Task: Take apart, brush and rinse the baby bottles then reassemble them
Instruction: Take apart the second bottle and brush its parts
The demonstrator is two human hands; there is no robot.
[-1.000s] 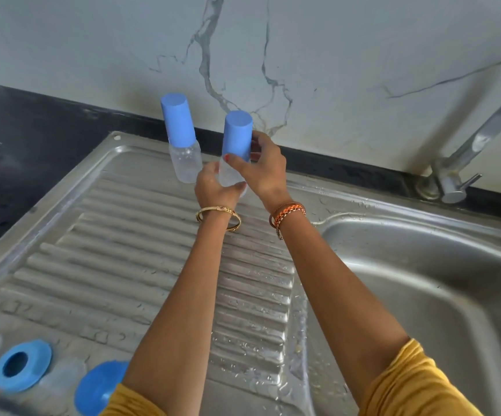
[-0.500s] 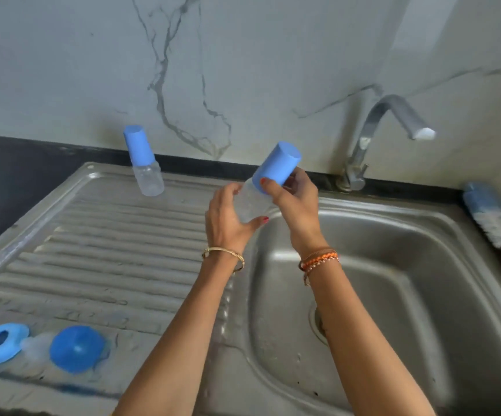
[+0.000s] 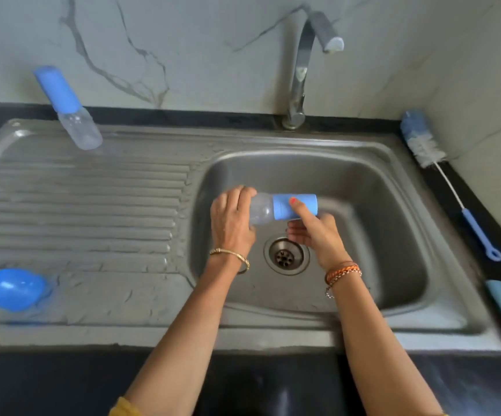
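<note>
Bottle under work: a clear plastic baby bottle with a cylindrical blue cap (image 3: 282,207), lying horizontal in the air above the basin of the stainless steel sink (image 3: 399,205), cap end pointing right. I note the left hand (image 3: 232,219) has its grip curled round the clear body of the bottle from the left. The right hand (image 3: 315,232) grips the blue cap, thumb pressed on the near side of the cap, the other fingers wrapped beneath it. Both hands sit just above the round metal drain (image 3: 286,256).

A second clear baby bottle with a blue cap (image 3: 69,109) stands on the far left corner of the ribbed draining board (image 3: 78,211), well apart from the hands; it looks tilted in this wide-angle view. A round blue plastic dome piece (image 3: 12,289) lies at the near left edge of the board; I cannot tell which part it is. A blue-handled bottle brush with white bristles (image 3: 441,172) lies on the black counter (image 3: 468,190) to the right of the sink. The curved chrome tap (image 3: 300,70) rises behind the basin.
</note>
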